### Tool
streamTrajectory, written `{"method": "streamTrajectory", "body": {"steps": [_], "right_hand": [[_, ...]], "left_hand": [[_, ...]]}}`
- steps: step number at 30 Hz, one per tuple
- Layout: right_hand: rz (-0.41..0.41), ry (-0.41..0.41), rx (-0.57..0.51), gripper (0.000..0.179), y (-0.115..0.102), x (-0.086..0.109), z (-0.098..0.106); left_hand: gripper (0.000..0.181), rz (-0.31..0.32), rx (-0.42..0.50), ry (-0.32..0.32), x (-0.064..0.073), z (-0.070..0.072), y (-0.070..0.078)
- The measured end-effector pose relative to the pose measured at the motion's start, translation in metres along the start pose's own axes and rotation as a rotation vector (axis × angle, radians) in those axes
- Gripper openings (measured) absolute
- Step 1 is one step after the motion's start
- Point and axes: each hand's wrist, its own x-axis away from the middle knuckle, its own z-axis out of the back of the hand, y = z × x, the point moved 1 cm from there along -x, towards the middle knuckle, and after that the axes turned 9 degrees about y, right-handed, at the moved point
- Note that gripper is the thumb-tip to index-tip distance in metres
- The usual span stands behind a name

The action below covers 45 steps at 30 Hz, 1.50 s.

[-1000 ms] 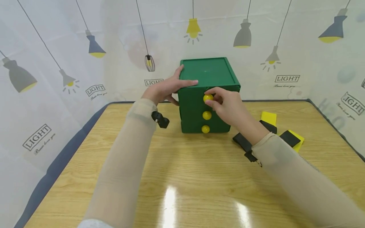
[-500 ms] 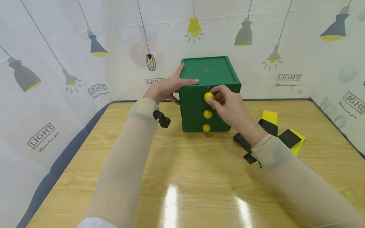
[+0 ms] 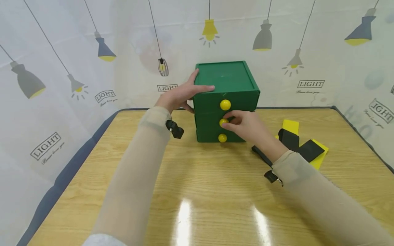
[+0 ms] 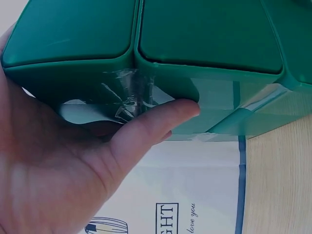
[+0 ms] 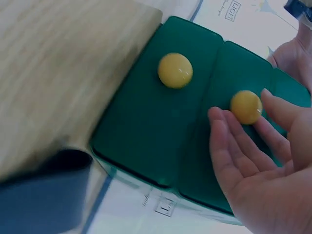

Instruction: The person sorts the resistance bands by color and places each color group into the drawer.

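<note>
A green box of three stacked drawers stands against the back wall, a yellow ball knob on each front. My left hand rests on its upper left corner, fingers laid on the top, thumb against the side. In the left wrist view, the thumb lies straight along clear tape. My right hand pinches the middle knob between thumb and index finger, the other fingers beside it. Above it is the upper knob; below, the bottom knob. All drawer fronts look closed.
Black and yellow flat pieces lie on the wooden table right of the box, partly hidden by my right forearm. A cloth printed with lamps stands behind the table. Small black cameras sit on both wrists.
My right hand has let go of the upper knob and moved down to the middle one. The left hand has stayed on the box corner.
</note>
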Motion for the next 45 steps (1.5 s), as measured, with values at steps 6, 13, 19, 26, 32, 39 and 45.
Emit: {"method": "streamTrajectory", "body": {"steps": [6, 13, 19, 26, 32, 39, 45], "right_hand": [[0.004, 0.068, -0.066, 0.032, 0.004, 0.000, -0.010], [-0.012, 0.096, -0.092, 0.030, 0.003, 0.000, -0.013], [-0.049, 0.070, -0.076, 0.031, 0.000, 0.000, -0.013], [-0.034, 0.062, -0.035, 0.029, -0.005, 0.013, -0.010], [0.008, 0.049, 0.000, 0.027, -0.013, 0.034, -0.007], [0.062, 0.020, 0.037, 0.024, -0.021, 0.057, -0.004], [0.088, -0.010, 0.010, 0.020, -0.023, 0.079, 0.003]], "left_hand": [[0.113, 0.004, -0.004, 0.008, 0.000, -0.001, 0.000], [0.114, 0.004, -0.013, 0.017, -0.001, -0.002, 0.001], [0.112, 0.013, -0.007, 0.026, -0.001, -0.001, -0.003], [0.113, 0.009, -0.013, 0.023, -0.001, -0.001, -0.002], [0.113, 0.002, -0.023, 0.031, -0.001, -0.001, -0.002], [0.113, -0.008, -0.025, 0.039, -0.001, -0.001, -0.004], [0.112, -0.010, -0.023, 0.036, -0.001, -0.001, -0.004]]}}
